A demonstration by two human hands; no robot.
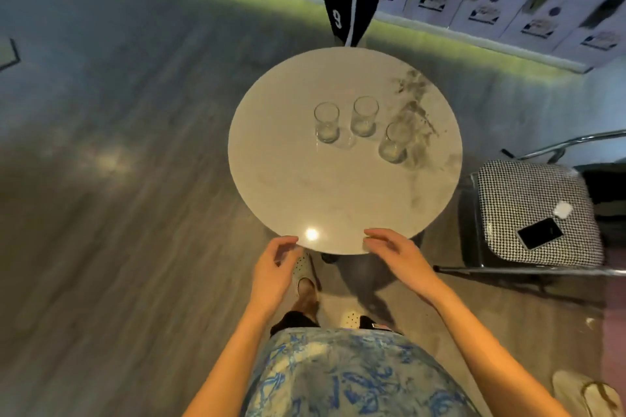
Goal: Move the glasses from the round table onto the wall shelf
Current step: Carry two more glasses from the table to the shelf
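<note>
Left hand [276, 267] and right hand [394, 252] are hovering at the near rim of the round table [338, 200], fingers loosely spread, gripping nothing. Three glasses [364, 116] are standing upright on the far half, none lifted. No wall shelf is showing; the whole transfer appears left to do.

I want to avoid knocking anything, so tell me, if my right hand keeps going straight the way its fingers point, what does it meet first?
The right hand points up-left across the round table. Its line crosses bare tabletop first, then probably reaches the left glass. Depth is unclear, so height above the table is uncertain.
</note>
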